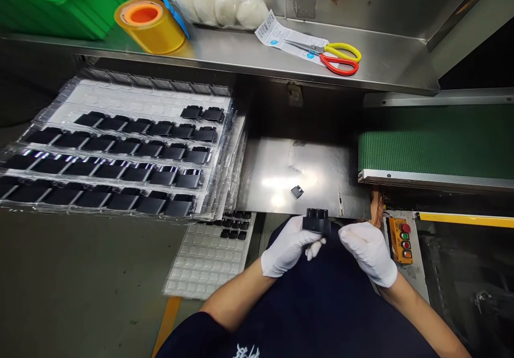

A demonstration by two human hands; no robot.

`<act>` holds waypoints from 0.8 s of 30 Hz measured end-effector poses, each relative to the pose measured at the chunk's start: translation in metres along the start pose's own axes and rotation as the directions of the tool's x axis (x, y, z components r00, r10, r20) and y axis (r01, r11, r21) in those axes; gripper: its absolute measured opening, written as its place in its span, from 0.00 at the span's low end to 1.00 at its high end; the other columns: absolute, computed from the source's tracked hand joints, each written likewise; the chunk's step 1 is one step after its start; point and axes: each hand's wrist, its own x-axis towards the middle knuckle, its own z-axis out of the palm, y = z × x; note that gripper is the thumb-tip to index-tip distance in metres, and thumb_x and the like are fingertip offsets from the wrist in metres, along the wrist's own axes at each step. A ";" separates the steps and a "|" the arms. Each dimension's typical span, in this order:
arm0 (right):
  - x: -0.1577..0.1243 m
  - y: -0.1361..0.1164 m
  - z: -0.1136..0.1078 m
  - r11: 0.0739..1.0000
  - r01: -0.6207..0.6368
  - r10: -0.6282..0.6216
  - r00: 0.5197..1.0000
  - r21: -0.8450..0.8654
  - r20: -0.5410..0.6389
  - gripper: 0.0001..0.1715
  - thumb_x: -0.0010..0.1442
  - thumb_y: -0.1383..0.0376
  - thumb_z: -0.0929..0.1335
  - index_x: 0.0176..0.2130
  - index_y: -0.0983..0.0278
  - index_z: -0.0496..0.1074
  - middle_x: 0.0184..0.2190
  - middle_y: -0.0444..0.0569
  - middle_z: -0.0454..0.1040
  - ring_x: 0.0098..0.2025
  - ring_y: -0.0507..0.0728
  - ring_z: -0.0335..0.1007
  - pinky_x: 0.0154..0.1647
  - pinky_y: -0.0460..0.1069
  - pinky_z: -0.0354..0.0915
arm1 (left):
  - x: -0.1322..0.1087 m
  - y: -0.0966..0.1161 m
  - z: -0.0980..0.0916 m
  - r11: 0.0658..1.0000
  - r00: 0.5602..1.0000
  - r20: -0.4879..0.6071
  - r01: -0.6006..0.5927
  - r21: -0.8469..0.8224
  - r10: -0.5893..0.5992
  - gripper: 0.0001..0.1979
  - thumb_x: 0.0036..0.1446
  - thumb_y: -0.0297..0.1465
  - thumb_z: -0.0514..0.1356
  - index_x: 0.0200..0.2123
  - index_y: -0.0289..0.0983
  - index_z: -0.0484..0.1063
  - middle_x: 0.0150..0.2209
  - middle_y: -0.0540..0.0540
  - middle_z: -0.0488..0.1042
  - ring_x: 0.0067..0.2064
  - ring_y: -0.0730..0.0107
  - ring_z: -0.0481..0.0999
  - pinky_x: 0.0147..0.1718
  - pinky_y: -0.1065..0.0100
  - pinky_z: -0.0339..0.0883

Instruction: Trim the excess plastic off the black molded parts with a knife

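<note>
My white-gloved left hand [287, 245] grips a black plastic part [316, 223] with rounded ridges along its top, held just off the front edge of the steel table [265, 170]. To its right, my gloved right hand [367, 248] is closed, its fingertips pressed together beside the part but apart from it. Whatever those fingers may hold is too small or hidden. On the table beyond lie a small black piece [297, 191] and a pair of thin metal tweezers [340, 198].
Stacked clear trays [76, 98] with rows of black parts stand left; another tray [201, 267] sits lower. The steel shelf [225, 55] bears a green bin [80, 10], yellow tape [160, 29] and scissors [337, 55]. Right are a green conveyor [433, 149] and a button box [402, 240].
</note>
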 end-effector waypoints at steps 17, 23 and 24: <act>0.014 0.007 0.003 0.967 -0.228 0.221 0.973 0.110 0.073 0.36 0.67 0.39 0.64 0.20 0.61 0.68 0.17 0.43 0.67 0.21 0.52 0.65 0.27 0.48 0.63 | 0.002 0.013 0.006 0.927 0.982 -0.187 0.101 0.362 -0.034 0.09 0.54 0.36 0.61 0.28 0.36 0.70 0.18 0.52 0.68 0.20 0.74 0.65 0.20 0.72 0.58; 0.015 0.000 0.005 0.996 -0.044 0.048 0.998 -0.073 0.051 0.25 0.56 0.47 0.78 0.46 0.60 0.81 0.38 0.48 0.82 0.39 0.58 0.78 0.42 0.51 0.72 | 0.004 0.005 -0.005 0.507 0.905 0.007 -0.244 0.826 0.425 0.12 0.57 0.31 0.61 0.22 0.39 0.66 0.23 0.49 0.71 0.26 0.68 0.67 0.31 0.65 0.58; 0.014 -0.001 0.005 0.993 0.043 -0.037 0.998 -0.109 0.050 0.24 0.56 0.49 0.78 0.47 0.59 0.81 0.39 0.48 0.82 0.39 0.58 0.79 0.43 0.51 0.73 | 0.005 0.004 -0.007 0.453 0.881 0.059 -0.298 0.840 0.470 0.12 0.59 0.32 0.61 0.23 0.39 0.67 0.23 0.48 0.72 0.26 0.67 0.68 0.32 0.64 0.59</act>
